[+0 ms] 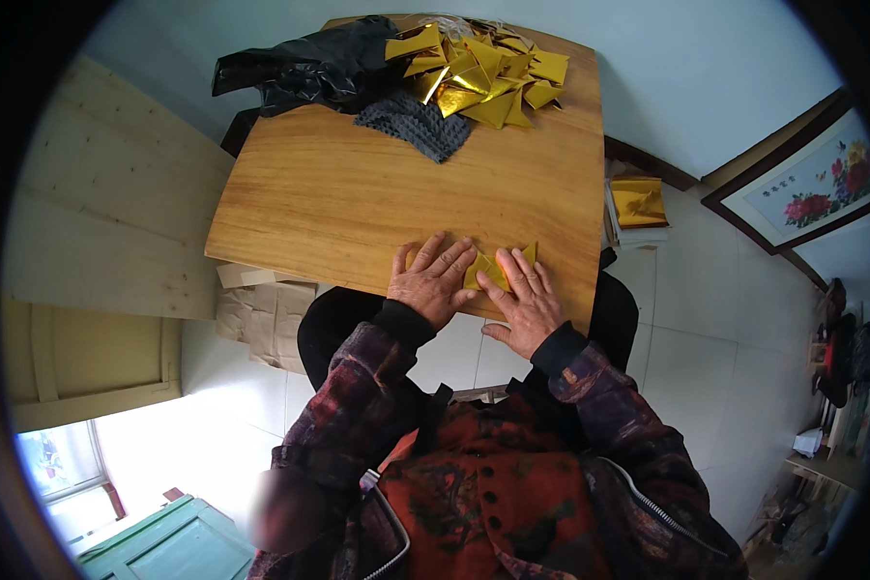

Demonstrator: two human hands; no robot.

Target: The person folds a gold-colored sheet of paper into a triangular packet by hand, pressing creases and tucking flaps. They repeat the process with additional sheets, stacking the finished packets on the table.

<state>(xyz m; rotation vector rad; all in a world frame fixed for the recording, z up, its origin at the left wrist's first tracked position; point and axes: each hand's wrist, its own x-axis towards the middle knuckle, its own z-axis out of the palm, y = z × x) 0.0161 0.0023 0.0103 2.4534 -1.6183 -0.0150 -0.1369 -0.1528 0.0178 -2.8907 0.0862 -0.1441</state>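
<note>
A folded piece of gold paper [484, 264] lies flat at the near edge of the wooden table [387, 198]. My left hand [430, 280] rests palm down at its left side, fingers stretched out and fingertips touching or close to the paper. My right hand [525, 302] presses on the paper from the right with its fingers extended, covering part of it. A corner of the paper shows beyond the right fingers. At the table's far side is a heap of folded gold paper pieces [488, 77].
Left of the heap lie a crumpled black plastic bag [319, 68] and a dark textured cloth [420, 124]. Right of the table, a stack of gold paper sheets [638, 203] sits low down. A framed flower picture [807, 184] leans by the wall. Brown cardboard [266, 319] lies below the table's left side.
</note>
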